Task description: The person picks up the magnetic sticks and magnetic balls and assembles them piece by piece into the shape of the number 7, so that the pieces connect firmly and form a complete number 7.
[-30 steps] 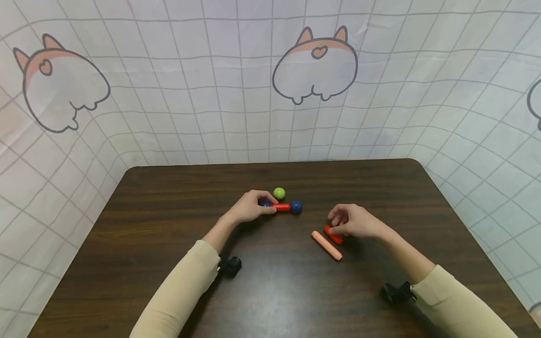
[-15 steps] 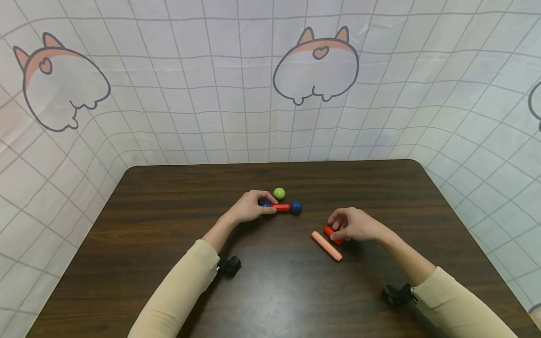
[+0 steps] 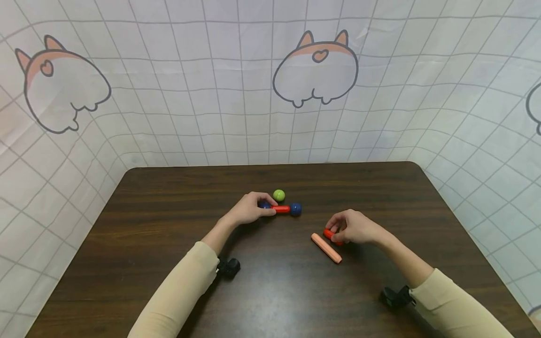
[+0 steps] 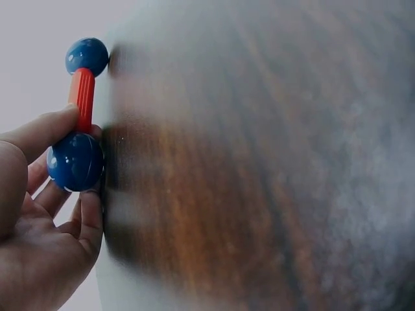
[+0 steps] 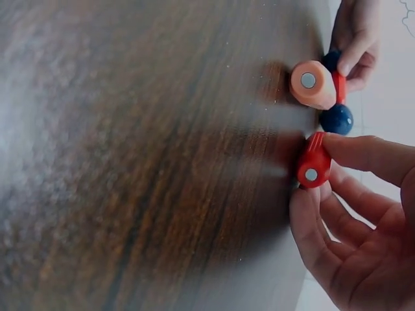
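Gridded white cloth (image 3: 236,126) behind dark wood table (image 3: 270,291); left hand (image 3: 248,208) pinching blue-ended bar (image 3: 281,209), right hand (image 3: 355,226) red stick (image 5: 315,159).

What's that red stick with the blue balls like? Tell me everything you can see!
The red stick with blue balls looks like a tiny dumbbell: a straight, ridged red bar with a shiny, dark blue ball on each end. The bar looks like plastic; I can't tell what the balls are made of. It lies sideways, roughly along the far table edge, and seems to rest on the brown table. The left hand holds it near its left end, thumb on the bar.
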The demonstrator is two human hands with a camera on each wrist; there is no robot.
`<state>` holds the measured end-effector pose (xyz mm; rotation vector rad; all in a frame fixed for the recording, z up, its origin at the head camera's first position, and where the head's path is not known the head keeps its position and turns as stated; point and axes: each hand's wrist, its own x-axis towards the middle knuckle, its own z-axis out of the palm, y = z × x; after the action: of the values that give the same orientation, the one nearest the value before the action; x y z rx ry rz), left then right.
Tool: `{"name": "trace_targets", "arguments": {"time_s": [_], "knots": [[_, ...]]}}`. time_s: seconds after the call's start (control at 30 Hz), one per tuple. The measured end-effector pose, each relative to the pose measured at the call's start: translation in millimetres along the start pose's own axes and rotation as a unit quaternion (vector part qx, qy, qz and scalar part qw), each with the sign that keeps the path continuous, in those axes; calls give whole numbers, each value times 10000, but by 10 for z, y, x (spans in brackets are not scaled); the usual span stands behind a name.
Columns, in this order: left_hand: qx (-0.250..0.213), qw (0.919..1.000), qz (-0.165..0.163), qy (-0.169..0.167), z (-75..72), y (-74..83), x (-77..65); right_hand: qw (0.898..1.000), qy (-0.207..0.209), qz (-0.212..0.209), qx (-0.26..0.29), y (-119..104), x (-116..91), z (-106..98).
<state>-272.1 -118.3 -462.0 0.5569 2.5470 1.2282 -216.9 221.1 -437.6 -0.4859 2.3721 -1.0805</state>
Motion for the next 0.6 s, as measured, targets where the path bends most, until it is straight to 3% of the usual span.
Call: {"name": "trace_targets", "arguments": {"time_s": [0.6], "knots": [[-17,10000,-6,-33,0,20,-4,9999,36,-126,-70,-40,-33,-61]]}}
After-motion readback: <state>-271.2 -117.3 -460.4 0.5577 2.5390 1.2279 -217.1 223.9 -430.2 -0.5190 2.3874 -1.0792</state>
